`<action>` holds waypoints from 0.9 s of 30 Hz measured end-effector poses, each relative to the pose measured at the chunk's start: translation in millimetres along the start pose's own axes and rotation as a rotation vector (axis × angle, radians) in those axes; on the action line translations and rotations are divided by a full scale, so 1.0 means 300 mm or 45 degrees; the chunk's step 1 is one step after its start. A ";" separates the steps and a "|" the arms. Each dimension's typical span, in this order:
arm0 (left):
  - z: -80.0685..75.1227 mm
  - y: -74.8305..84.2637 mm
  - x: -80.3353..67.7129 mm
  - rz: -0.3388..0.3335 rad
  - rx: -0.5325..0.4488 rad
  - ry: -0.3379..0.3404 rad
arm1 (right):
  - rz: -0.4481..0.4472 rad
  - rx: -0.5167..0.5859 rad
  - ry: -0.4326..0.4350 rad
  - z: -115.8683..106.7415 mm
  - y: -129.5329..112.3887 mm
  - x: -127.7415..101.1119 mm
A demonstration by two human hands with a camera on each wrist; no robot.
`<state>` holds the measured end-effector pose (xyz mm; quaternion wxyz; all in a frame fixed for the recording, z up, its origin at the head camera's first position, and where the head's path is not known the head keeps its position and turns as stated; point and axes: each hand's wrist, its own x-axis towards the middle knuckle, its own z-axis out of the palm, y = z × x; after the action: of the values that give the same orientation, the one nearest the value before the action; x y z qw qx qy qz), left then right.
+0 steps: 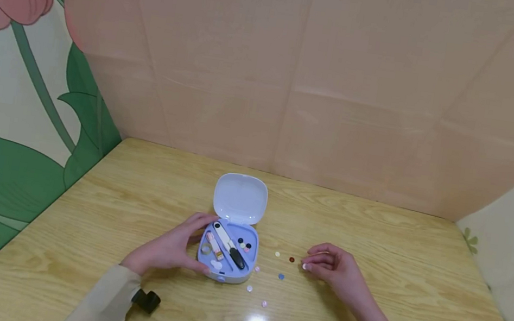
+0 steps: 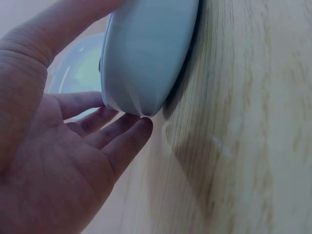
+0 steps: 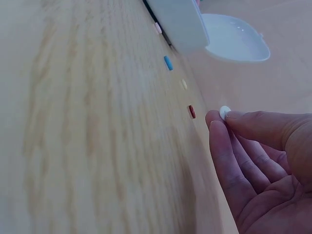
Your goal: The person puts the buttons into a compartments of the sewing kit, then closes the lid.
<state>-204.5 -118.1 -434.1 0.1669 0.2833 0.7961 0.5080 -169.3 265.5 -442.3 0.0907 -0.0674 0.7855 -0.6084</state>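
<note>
A pale blue sewing box (image 1: 236, 279) stands on the table with its white lid (image 1: 240, 199) raised at the back. My left hand (image 1: 178, 245) holds its left side, thumb at the front and fingers toward the back; the left wrist view shows fingertips against the box wall (image 2: 151, 53). Right of the box, my right hand (image 1: 332, 270) pinches a small white button (image 3: 224, 112) between thumb and index finger, above the table. Near it lie a dark red button (image 3: 192, 111), a cream button (image 1: 277, 254) and a blue button (image 1: 281, 277).
Inside the box lie a slim white-and-black tool (image 1: 228, 245), a pink-and-white item (image 1: 214, 246), a tan ring (image 1: 206, 249) and several buttons in the right compartment. Pale buttons (image 1: 264, 304) are scattered before the box on the wooden table (image 1: 373, 243). A peach backdrop rises behind.
</note>
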 end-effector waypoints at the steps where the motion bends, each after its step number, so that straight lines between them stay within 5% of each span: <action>1: 0.000 0.011 -0.002 0.002 -0.007 0.000 | 0.000 0.014 -0.001 0.002 -0.001 0.002; 11: -0.006 0.093 -0.021 0.014 -0.037 -0.012 | -0.011 0.072 -0.003 0.021 -0.022 0.019; 21: -0.005 -0.017 0.003 -0.018 0.018 -0.015 | -0.010 0.084 -0.031 0.044 -0.044 0.038; 27: -0.004 -0.017 0.003 -0.022 0.020 -0.010 | -0.030 0.110 -0.049 0.062 -0.065 0.046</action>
<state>-207.4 -120.1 -438.1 0.1722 0.2796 0.8018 0.4993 -178.7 240.1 -428.9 0.1014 -0.0842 0.7559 -0.6413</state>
